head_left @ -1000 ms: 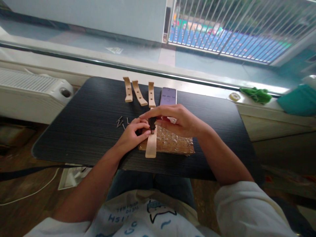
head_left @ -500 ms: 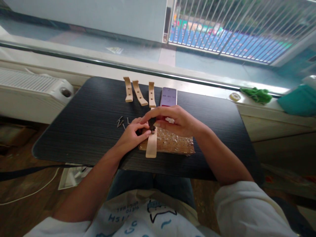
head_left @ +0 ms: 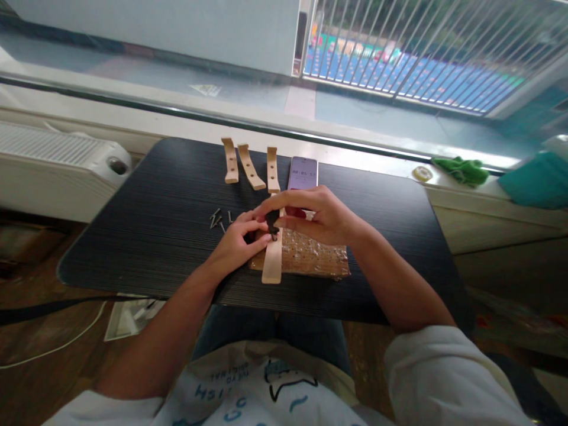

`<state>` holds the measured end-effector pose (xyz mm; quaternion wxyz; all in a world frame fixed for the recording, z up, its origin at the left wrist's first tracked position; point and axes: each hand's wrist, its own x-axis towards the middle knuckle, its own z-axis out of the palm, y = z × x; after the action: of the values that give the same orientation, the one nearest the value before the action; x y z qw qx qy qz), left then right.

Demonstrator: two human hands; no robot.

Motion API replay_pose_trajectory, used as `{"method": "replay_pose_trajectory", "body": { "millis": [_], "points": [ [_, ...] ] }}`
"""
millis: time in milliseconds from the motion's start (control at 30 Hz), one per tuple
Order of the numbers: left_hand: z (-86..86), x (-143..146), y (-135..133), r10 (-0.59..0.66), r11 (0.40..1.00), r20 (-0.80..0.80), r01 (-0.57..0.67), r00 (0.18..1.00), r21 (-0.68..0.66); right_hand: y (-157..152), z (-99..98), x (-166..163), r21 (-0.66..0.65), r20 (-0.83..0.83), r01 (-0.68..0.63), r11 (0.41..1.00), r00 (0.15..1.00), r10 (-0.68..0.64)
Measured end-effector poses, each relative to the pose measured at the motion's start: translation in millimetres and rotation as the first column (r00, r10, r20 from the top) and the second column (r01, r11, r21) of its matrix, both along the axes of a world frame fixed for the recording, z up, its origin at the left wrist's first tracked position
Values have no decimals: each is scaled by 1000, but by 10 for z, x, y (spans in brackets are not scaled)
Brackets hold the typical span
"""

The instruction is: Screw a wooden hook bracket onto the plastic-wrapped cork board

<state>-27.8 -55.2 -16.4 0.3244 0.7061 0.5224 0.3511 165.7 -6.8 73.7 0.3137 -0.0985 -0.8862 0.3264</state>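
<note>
My right hand (head_left: 317,218) pinches a small black screwdriver (head_left: 271,222) upright over a pale wooden strip (head_left: 272,263). The strip lies on a bubble-wrapped brown board (head_left: 315,257) near the front of the dark table (head_left: 146,231). My left hand (head_left: 239,239) is closed against the strip's left side, its fingertips at the screwdriver's tip. Whatever is under the tip is hidden by the fingers.
Three more wooden strips (head_left: 251,167) lie at the table's far edge beside a phone (head_left: 303,173) with a lit screen. Several dark screws (head_left: 219,219) sit left of my hands. A white radiator (head_left: 57,168) stands at left; a green cloth (head_left: 464,170) lies on the sill.
My right hand's fingers have shifted slightly around the screwdriver, as in turning it. The left hand and the strip stay where they were.
</note>
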Motion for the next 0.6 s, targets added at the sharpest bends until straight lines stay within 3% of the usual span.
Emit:
{"method": "replay_pose_trajectory", "body": {
  "millis": [600],
  "points": [
    [30,14,0,5,1000,17,-5,1000,1,-30,29,21,16,28,150,989,988,-150]
  ]
}}
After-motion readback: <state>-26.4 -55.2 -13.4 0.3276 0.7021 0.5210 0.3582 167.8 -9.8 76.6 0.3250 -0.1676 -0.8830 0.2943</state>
